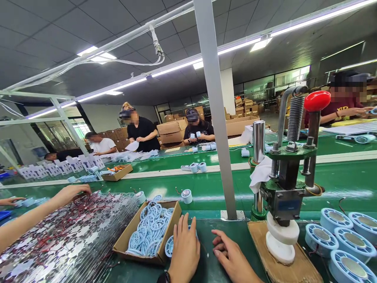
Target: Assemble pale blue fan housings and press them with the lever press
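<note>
My left hand [186,249] reaches forward, back up, with its fingers stretched out. It partly covers a light-blue round housing [169,247] beside the cardboard box; whether it touches the housing I cannot tell. To its right, my right hand [232,257] hovers over the dark green bench, fingers apart and slightly bent, holding nothing. Light-blue rings [150,230] fill the open cardboard box [169,236] on the left. A hand press [287,200] with a red knob [317,101] stands right of my hands, with a white round pad above a white round base [280,248].
Stacked clear trays [97,232] of metallic parts and red wires lie left, where a co-worker's arm [38,216] reaches over. Several blue housings [353,241] sit at right. A grey post [216,110] rises ahead. A green conveyor [165,182] runs across, with people working beyond.
</note>
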`<state>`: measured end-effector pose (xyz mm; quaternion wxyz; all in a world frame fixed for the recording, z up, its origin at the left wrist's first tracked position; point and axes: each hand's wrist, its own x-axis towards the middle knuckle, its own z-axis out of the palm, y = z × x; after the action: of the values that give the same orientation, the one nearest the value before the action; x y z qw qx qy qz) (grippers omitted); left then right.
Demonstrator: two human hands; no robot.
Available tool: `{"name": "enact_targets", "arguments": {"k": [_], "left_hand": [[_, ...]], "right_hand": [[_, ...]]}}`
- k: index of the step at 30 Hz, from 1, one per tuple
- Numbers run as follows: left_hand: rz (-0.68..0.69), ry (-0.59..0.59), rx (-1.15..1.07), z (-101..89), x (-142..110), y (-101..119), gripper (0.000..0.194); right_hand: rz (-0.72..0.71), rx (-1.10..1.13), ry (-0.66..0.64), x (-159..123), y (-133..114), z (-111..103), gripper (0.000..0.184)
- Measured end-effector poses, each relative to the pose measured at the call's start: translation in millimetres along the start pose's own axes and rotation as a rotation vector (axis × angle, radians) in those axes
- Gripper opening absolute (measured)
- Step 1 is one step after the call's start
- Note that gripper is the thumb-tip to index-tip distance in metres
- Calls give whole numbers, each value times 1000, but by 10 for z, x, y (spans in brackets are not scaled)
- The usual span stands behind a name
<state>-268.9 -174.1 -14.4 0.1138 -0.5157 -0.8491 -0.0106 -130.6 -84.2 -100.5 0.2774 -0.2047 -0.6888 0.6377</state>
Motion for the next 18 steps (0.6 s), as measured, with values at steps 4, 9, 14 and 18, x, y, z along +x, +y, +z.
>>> {"name": "enact_targets", "arguments": {"k": [4,9,14,18], "left_hand": [[64,-21,-18,-309,680,-14,50],[67,-140,-24,-446,1398,-116,37],[133,-256,58,-419,1523,22,29],[224,-274,90,-314,1336,285,27]], "right_hand": [[-10,37,40,77,28,-28,53],[-1,45,77,128,49,-37,55],[-22,37,178,220,73,-77,60],[-128,-51,448,246,100,-208,53]]}}
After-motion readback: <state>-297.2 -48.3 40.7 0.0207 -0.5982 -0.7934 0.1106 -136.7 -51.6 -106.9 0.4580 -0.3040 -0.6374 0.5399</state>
